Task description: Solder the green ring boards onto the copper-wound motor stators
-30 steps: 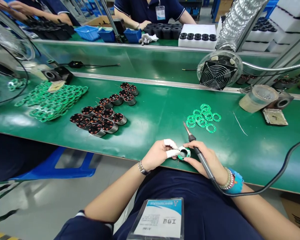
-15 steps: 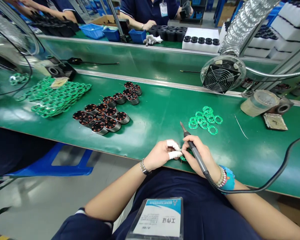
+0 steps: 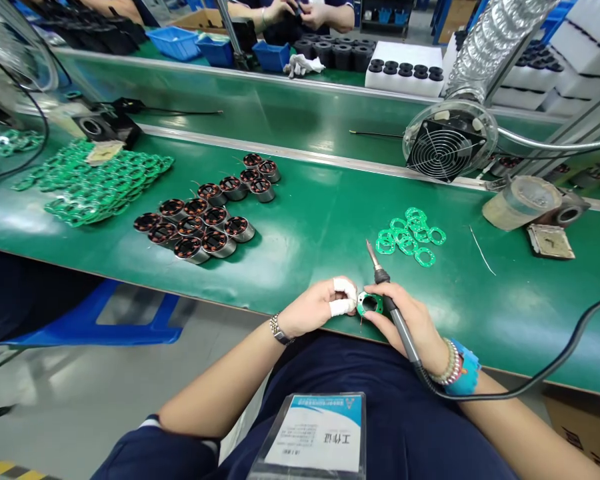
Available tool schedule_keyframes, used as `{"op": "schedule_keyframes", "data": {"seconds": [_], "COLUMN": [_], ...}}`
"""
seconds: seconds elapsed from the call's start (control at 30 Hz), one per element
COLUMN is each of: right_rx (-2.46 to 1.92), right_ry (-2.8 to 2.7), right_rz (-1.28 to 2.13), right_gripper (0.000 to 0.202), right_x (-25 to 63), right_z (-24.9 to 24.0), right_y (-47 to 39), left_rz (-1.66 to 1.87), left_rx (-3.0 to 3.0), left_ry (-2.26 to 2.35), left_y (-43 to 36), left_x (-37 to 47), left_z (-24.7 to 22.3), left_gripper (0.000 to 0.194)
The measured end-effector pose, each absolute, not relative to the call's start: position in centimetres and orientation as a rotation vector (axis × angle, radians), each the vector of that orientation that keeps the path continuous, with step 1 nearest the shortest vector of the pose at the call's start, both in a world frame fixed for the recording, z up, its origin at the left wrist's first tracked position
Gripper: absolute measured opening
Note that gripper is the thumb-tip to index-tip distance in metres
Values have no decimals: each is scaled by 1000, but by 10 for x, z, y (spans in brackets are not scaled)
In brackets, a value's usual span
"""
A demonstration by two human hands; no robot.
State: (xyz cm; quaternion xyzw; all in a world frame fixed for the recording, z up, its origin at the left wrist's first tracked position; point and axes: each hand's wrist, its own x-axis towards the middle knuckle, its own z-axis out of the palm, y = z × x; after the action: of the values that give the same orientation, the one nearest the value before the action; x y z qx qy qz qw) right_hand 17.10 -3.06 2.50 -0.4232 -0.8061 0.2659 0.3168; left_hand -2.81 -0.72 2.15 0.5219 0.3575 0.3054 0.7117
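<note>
My right hand (image 3: 414,319) holds a soldering iron (image 3: 399,321), its bare tip pointing up and away from me. The same hand's thumb and index finger grip a green ring-shaped circuit board (image 3: 377,305) at the table's front edge. What lies beneath the board is mostly hidden; a thin wire hangs below it. My left hand (image 3: 325,305), with white wraps on thumb and finger, is closed in a pinch just left of the board. Whatever is between those fingertips cannot be made out. Beyond my right hand lies a loose pile of similar green ring boards (image 3: 405,235).
Several copper-wound motor stators (image 3: 215,217) stand left of centre, with stacked green board panels (image 3: 107,183) farther left. A fan (image 3: 441,150) on a foil duct, a cloudy cup (image 3: 520,203) and a solder wire (image 3: 481,250) are at right. The iron's cable (image 3: 535,377) trails right. A co-worker's hands (image 3: 297,12) are opposite.
My left hand has drawn slightly left, away from the right fingers. The ring board now shows more openly in my right hand. The iron has swung slightly more upright.
</note>
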Motion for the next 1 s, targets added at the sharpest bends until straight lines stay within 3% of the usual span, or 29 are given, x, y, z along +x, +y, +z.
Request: {"op": "schedule_keyframes", "data": {"seconds": [0.3, 0.5, 1.0], "right_rx": [-1111, -1002, -955], "right_ry": [-2107, -2042, -2041], "right_rz": [715, 587, 771], "right_gripper": [35, 25, 22], "right_x": [170, 187, 193], "right_z": [26, 54, 79], "right_y": [-29, -37, -39], "left_rz": [649, 650, 669], "left_rx": [1193, 1193, 1138], "left_ry": [785, 794, 786], "left_y": [-5, -5, -5], "left_x": [-30, -30, -32], "left_z": [19, 20, 21], "left_gripper": [13, 10, 10]}}
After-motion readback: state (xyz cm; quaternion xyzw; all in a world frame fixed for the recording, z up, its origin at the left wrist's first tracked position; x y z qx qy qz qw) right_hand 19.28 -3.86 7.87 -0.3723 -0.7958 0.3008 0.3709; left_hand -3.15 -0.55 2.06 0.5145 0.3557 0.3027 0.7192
